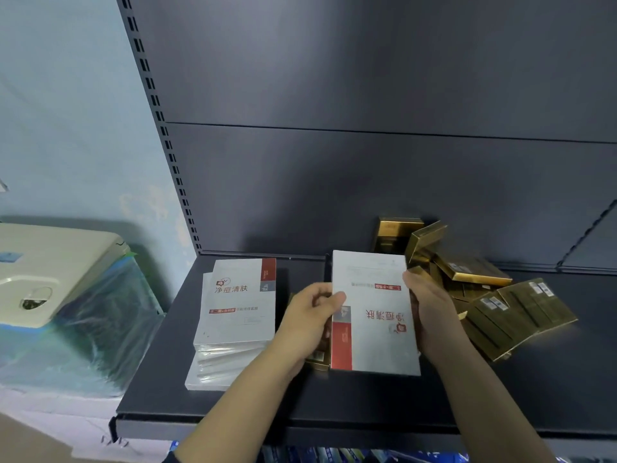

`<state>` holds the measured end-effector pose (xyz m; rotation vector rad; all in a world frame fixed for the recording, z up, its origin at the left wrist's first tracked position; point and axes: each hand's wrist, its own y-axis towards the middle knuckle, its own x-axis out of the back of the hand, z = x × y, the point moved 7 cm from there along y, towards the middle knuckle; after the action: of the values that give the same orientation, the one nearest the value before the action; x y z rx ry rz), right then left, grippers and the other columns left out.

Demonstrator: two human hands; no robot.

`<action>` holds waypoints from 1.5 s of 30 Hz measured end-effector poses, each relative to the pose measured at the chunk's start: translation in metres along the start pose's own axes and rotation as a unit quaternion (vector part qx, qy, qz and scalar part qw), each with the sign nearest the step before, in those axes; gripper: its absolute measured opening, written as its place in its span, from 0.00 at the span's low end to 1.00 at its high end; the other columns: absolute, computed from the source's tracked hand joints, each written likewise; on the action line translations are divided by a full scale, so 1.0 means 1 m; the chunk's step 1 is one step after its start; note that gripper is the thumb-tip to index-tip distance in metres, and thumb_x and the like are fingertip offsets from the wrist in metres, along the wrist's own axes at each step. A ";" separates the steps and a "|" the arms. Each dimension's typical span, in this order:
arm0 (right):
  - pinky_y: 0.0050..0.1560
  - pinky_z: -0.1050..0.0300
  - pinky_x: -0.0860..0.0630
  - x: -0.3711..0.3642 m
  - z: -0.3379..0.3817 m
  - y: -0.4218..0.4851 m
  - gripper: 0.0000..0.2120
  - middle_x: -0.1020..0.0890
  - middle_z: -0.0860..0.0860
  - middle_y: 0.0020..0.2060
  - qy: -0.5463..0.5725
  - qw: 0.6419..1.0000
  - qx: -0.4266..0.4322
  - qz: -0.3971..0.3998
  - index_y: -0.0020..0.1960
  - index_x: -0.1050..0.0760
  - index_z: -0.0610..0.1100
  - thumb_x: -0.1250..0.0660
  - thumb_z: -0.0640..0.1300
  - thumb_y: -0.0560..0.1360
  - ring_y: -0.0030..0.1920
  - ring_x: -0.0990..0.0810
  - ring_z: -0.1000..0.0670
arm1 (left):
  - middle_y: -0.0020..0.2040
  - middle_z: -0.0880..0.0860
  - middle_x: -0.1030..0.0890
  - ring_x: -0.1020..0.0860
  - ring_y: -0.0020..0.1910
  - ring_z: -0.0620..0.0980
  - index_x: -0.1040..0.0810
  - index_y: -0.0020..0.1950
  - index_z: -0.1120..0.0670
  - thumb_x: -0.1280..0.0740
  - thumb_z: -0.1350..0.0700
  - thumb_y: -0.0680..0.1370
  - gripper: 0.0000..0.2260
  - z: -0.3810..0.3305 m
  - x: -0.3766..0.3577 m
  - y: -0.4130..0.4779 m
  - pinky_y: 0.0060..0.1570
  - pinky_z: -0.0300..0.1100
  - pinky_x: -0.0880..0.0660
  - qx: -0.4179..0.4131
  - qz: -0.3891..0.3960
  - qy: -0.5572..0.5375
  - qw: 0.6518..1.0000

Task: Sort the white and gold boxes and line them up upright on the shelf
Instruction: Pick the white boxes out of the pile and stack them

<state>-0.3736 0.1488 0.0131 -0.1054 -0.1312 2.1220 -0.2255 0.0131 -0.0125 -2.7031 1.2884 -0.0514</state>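
A white box point(374, 315) with red print, its text upside down, is held over the dark shelf point(233, 409) between both hands. My left hand point(309, 320) grips its left edge and my right hand point(430, 312) grips its right edge. To the left lies a flat stack of several white boxes point(233, 315). Behind and to the right is a loose heap of gold boxes point(484, 292), some tilted, some flat. One gold box point(394, 233) leans against the back panel. Another gold box point(317, 360) peeks out under the held box.
The shelf's dark back panel point(367, 162) rises behind the boxes, with a slotted upright point(160, 128) at its left. A beige appliance point(50, 272) on blue-green plastic wrap sits left of the shelf. Blue packages point(334, 456) show below the front edge.
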 end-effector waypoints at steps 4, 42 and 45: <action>0.48 0.43 0.20 -0.014 -0.023 -0.012 0.11 0.16 0.42 0.52 0.034 0.987 -0.113 0.105 0.56 0.24 0.44 0.37 0.50 0.78 0.48 0.16 0.42 | 0.39 0.51 0.13 0.18 0.32 0.43 0.25 0.54 0.56 0.32 0.53 0.79 0.08 -0.003 0.017 -0.001 0.29 0.33 0.25 0.002 -0.095 -0.131 0.987; 0.46 0.53 0.17 -0.090 -0.026 -0.011 0.14 0.16 0.43 0.49 0.075 0.982 -0.084 0.151 0.63 0.29 0.46 0.35 0.39 0.78 0.48 0.15 0.45 | 0.28 0.56 0.22 0.23 0.30 0.44 0.19 0.60 0.45 0.27 0.53 0.75 0.14 -0.024 0.138 -0.049 0.27 0.36 0.29 -0.027 -0.091 0.122 0.988; 0.48 0.62 0.23 -0.065 -0.039 -0.001 0.19 0.20 0.51 0.53 -0.179 0.978 0.006 0.104 0.68 0.31 0.45 0.35 0.40 0.77 0.54 0.20 0.51 | 0.25 0.44 0.23 0.26 0.23 0.39 0.19 0.58 0.48 0.30 0.57 0.77 0.10 -0.023 0.155 -0.056 0.23 0.28 0.32 -0.052 -0.190 0.123 0.973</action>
<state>-0.3338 0.0965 -0.0238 0.2852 -0.3331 2.3331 -0.0869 -0.0754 0.0136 -3.0738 0.8198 -0.3836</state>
